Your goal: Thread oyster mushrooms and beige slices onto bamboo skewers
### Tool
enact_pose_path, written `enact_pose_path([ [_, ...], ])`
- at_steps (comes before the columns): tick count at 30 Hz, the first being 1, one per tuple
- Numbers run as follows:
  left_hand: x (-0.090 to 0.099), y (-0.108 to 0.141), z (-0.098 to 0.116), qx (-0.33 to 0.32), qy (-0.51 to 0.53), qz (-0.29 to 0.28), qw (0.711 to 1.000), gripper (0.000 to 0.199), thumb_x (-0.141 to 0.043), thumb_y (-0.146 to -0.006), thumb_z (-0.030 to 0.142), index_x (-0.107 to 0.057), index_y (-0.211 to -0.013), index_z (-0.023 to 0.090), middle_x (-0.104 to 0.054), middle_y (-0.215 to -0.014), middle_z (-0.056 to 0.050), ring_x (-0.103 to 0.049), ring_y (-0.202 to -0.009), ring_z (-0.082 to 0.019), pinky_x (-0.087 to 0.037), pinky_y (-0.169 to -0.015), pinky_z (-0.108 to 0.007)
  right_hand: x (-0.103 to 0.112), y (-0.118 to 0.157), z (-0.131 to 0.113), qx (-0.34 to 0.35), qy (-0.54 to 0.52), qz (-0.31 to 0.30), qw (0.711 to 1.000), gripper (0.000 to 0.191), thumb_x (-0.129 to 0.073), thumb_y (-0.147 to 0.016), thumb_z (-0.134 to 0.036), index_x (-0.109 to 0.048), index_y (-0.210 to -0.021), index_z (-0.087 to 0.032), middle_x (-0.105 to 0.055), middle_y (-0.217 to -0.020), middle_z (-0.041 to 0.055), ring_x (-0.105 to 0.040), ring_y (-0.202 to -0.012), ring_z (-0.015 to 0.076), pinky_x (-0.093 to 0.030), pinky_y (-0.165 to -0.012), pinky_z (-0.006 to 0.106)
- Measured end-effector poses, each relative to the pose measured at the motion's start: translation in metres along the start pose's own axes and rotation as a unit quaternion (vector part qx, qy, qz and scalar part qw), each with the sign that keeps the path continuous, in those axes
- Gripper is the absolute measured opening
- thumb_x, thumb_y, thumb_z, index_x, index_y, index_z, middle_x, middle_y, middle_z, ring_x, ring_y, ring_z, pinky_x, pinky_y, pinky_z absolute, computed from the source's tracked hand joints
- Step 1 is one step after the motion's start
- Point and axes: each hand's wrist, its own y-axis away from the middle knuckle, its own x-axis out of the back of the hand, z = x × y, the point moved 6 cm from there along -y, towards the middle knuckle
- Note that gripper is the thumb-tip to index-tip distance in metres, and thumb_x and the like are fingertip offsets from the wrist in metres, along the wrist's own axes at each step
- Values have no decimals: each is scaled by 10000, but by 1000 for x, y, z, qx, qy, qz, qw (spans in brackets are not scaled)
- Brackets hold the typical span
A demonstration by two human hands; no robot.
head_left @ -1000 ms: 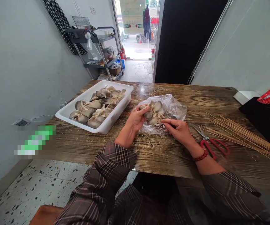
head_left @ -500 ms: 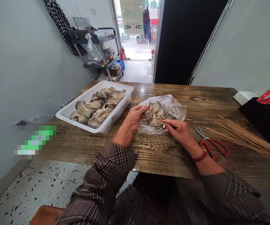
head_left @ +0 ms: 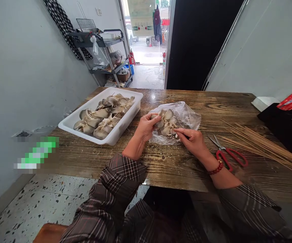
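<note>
My left hand (head_left: 146,127) is closed on a bunch of grey-white oyster mushrooms (head_left: 167,122), thumb on top. At the lower right edge of that bunch, the fingertips of my right hand (head_left: 192,139) are pinched together. Whatever they grip is too small to make out. Under both hands lies a clear plastic bag (head_left: 190,116), spread on the wooden table (head_left: 136,168). To the left stands a white tray (head_left: 122,133) holding more oyster mushrooms (head_left: 102,116), with thin sticks showing among them.
Red-handled scissors (head_left: 230,155) lie open beside my right wrist. Right of them is a loose pile of bamboo skewers (head_left: 267,145). A black box (head_left: 272,119) with red packets (head_left: 291,101) stands at the right edge. A grey shelf cart (head_left: 110,54) is beyond the table.
Both hands keep nearly the same pose at the mushroom bunch. My left thumb sits slightly further over the mushrooms; the whole view has shifted a little.
</note>
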Motion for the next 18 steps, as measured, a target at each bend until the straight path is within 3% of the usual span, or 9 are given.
enact_pose_path([
  [18,-7,3,-4,-8,4,-9,1000,427,-934,-430,327,-588,-592,136,-544,-569,51,-498,-526,-58,-403,-517,-196,2,4,-5,35,71,39,996,258,-531,-922,-252,-761,-1034,-219,-768,-1021,65,-730,-959,231,-569,-860,351],
])
